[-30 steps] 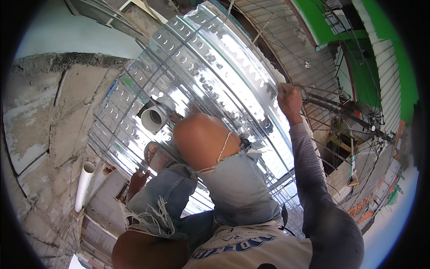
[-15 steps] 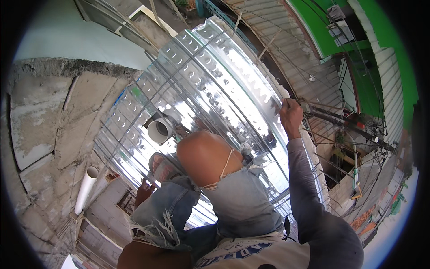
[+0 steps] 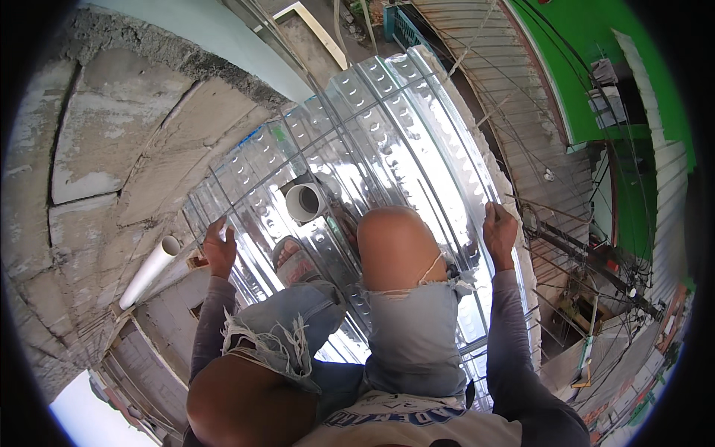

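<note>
Hands at both sides of the steel bar mesh

Nearest are the bent knees in torn jeans [image 3: 413, 339], with a sandalled left foot [image 3: 298, 268] on the shiny ribbed metal decking [image 3: 447, 160]. The decking spreads beneath and ahead of the person; its ribs run away from the body, slanting left as they go. The steel bar mesh [image 3: 339, 123] lies over it, some bars along the ribs, others across.

The left hand [image 3: 218, 249] is at the left side, by the mesh, fingers bent; whether its grip has hold of a bar cannot be told. The right hand [image 3: 500, 227] is at the right edge, grip curled closed; what it pinches, if anything, is hidden.

Between them, nearer the left hand, an open-ended white pipe [image 3: 305, 203] stands up at a cut-out. The knees crowd the middle; the longest stretch of decking runs ahead, past the pipe.

Farther left are a second white pipe [image 3: 153, 272] and a block wall [image 3: 112, 134]; beyond the right edge, a corrugated roof [image 3: 495, 86] and a green wall [image 3: 558, 41].
</note>
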A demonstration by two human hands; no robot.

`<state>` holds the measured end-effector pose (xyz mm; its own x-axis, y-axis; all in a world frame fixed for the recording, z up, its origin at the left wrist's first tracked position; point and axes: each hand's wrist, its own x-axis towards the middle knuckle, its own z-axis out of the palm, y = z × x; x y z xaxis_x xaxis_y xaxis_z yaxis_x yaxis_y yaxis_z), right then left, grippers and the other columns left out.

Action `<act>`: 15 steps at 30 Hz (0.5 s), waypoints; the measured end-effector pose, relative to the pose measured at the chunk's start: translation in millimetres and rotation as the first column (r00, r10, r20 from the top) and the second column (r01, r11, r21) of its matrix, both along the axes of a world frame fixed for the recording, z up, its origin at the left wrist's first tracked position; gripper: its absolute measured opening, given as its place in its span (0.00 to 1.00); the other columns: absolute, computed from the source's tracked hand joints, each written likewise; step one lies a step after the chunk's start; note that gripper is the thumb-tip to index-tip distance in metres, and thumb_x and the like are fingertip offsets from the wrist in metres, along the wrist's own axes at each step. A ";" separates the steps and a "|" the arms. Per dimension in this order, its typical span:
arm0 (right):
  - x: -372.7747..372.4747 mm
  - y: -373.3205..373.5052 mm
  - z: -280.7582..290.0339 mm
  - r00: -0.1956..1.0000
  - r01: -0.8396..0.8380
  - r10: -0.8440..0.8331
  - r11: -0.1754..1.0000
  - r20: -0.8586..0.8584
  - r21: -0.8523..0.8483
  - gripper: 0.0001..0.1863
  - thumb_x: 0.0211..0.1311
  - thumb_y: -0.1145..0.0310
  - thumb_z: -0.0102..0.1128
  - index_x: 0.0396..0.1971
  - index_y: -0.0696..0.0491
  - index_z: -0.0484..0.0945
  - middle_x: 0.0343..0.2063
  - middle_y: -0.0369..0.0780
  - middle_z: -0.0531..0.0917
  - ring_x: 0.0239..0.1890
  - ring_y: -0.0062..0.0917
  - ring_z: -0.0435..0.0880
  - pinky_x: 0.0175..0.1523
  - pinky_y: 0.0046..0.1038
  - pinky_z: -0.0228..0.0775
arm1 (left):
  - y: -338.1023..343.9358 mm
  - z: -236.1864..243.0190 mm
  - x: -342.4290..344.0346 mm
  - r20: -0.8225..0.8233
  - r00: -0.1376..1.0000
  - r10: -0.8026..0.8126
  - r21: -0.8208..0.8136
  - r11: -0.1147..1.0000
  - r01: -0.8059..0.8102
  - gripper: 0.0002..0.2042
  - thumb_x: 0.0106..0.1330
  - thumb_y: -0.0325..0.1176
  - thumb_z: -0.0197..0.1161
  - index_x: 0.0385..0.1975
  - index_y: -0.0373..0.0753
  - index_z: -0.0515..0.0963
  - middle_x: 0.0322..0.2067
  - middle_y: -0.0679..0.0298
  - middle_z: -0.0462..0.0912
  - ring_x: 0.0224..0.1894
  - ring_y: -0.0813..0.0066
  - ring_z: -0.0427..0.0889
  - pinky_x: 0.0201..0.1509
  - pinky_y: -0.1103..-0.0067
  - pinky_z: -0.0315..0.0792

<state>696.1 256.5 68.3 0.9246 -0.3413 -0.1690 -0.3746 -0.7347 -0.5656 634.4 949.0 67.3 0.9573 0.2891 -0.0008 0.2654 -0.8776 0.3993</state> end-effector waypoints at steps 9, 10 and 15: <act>-9.2 13.7 -36.9 0.975 0.136 -0.060 0.923 0.215 -0.359 0.17 0.80 0.59 0.55 0.44 0.55 0.88 0.37 0.50 0.89 0.43 0.48 0.86 0.48 0.48 0.78 | -43.5 -18.0 80.7 -0.110 0.988 -0.112 0.210 0.969 0.133 0.09 0.67 0.32 0.72 0.45 0.46 0.90 0.44 0.63 0.91 0.53 0.61 0.80 0.61 0.64 0.72; -7.4 19.7 -43.7 0.959 0.175 -0.076 0.917 0.274 -0.358 0.17 0.80 0.60 0.55 0.43 0.56 0.88 0.37 0.50 0.89 0.42 0.48 0.87 0.48 0.48 0.77 | -40.0 -17.5 71.2 -0.101 0.989 -0.109 0.255 0.958 0.131 0.07 0.67 0.33 0.72 0.43 0.48 0.91 0.42 0.66 0.92 0.52 0.63 0.80 0.59 0.64 0.71; -11.7 35.2 -59.6 0.946 0.272 -0.115 0.792 0.304 -0.546 0.20 0.81 0.54 0.52 0.45 0.54 0.87 0.32 0.44 0.87 0.38 0.45 0.86 0.44 0.49 0.75 | -31.7 -27.5 92.4 0.013 0.981 -0.193 0.290 0.940 0.181 0.11 0.61 0.28 0.72 0.44 0.46 0.91 0.44 0.70 0.92 0.53 0.68 0.80 0.59 0.66 0.69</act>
<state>684.3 291.8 8.7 0.8116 -0.4784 0.3353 -0.4536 -0.8777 -0.1542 726.7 917.4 39.9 0.9917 0.0868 0.0953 0.0740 -0.9886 0.1310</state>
